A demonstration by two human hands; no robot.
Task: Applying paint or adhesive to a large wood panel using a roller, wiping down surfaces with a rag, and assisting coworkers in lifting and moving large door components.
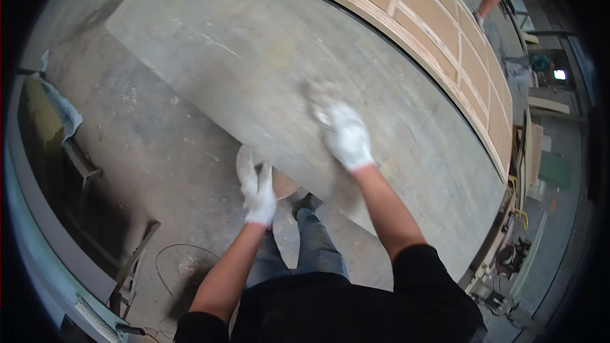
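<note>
A large flat grey panel (267,82) spans the view, its surface smudged and scratched. My right hand (346,136), in a white knit glove with a red cuff, is over the middle of the panel. Motion smears its fingers, and a greyish blur lies beyond them; whether that is a held thing or the fingertips I cannot tell. At the panel's near edge is my left hand (257,187), gloved alike, fingers stretched out and thumb apart, holding nothing that shows. A round brownish thing (284,186) partly shows beside it, below the panel's edge.
Behind the panel lies a framed wooden piece (419,19) with tan sections. Another person's arm (489,3) in a striped sleeve is at the upper right. A metal-legged stand (133,267) and a thin cable (168,248) are at left. Tools and scraps (511,257) crowd the right.
</note>
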